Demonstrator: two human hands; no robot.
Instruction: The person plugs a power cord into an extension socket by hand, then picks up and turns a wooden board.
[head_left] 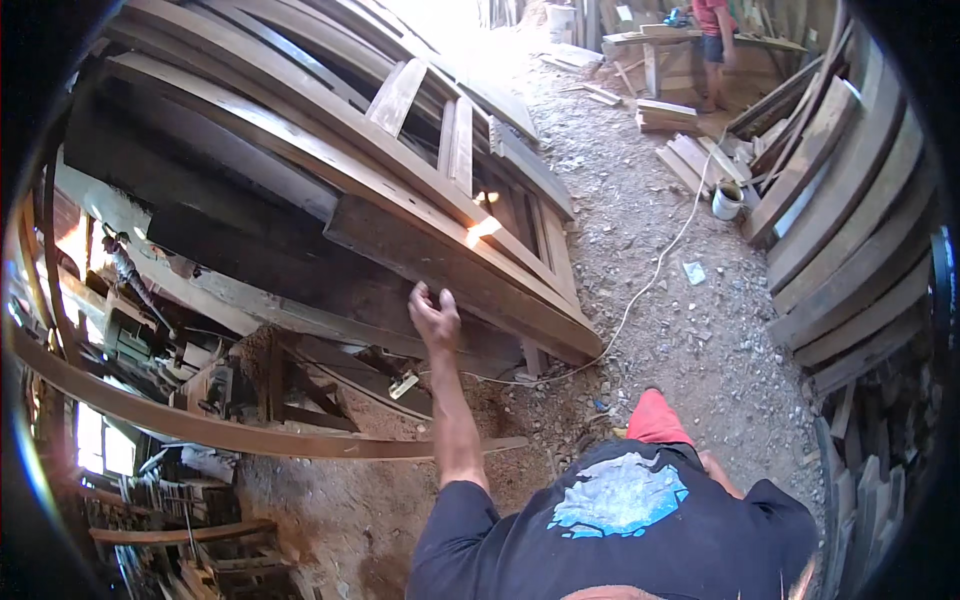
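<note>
My left hand (pixel 436 318) reaches forward beside a long brown wooden plank (pixel 450 270). Its fingers are slightly bent and apart, and nothing shows in them. From this angle I cannot tell whether the fingertips touch the wood. The plank lies along the near side of a stack of wooden frames (pixel 300 130), which has crosspieces and a bright patch of light on it. Of my right arm only a small piece of skin shows beside my dark shirt (pixel 560 540); the hand is hidden. A red cloth-like shape (pixel 660 420) is in front of my body.
A pale cord (pixel 655 282) runs over the gravelly ground. A long curved wooden strip (pixel 300 440) crosses at left. Planks (pixel 860 210) lean along the right, near a white bucket (pixel 728 200). Another person (pixel 712 50) stands by a far workbench (pixel 650 38).
</note>
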